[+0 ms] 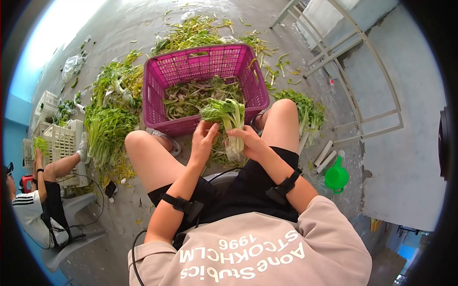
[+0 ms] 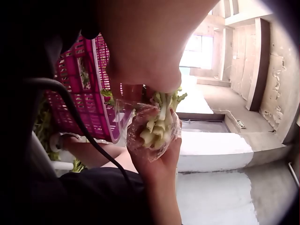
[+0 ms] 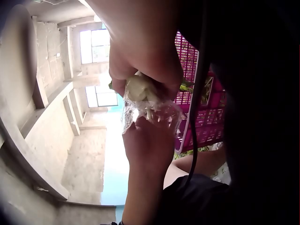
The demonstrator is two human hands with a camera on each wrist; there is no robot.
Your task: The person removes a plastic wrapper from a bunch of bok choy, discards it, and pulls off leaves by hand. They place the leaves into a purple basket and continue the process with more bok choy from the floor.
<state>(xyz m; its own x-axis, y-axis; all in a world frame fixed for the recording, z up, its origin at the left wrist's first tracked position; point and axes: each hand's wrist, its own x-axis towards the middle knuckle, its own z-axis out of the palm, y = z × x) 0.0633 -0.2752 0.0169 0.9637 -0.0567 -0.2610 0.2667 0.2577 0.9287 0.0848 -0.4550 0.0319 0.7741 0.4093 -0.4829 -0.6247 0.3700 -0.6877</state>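
A bunch of leafy greens (image 1: 224,114) with pale, thick stalks is held up between both hands, at the near rim of a purple crate (image 1: 164,125). My right hand (image 1: 249,142) grips the bunch around its stalks. On the other side, my left hand (image 1: 205,138) has its thumb and fingers curled at the leafy part. Clear plastic film (image 1: 234,151) wraps the stalk end and looks crinkled. In the left wrist view, cut stalk ends (image 2: 157,136) show inside the film within the right hand. The right wrist view shows the film (image 3: 152,115) between both hands.
Loose greens lie inside the crate. Piles of greens (image 1: 112,119) cover the floor left of it, with more behind (image 1: 191,35) and to the right (image 1: 305,112). A green plastic vessel (image 1: 337,177) and a metal frame (image 1: 353,90) stand right. Another person (image 1: 36,209) sits far left beside pale crates (image 1: 59,138).
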